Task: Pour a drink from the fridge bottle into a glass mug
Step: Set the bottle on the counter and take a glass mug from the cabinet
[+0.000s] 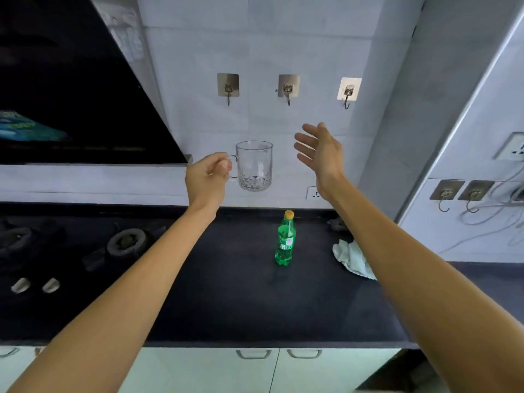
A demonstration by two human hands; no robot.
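Note:
My left hand (208, 177) grips the handle of a clear glass mug (254, 165) and holds it upright in the air, in front of the tiled wall. The mug looks empty. My right hand (319, 153) is raised just right of the mug with fingers spread, touching nothing. A green plastic bottle (285, 242) with a yellow cap stands upright on the dark countertop (241, 293), below and between my two hands.
A gas hob (85, 245) takes up the counter's left side under a black range hood (71, 80). A crumpled white cloth (351, 258) lies right of the bottle. Three hooks (288, 89) are stuck on the wall. Sockets and cables (496, 194) are at right.

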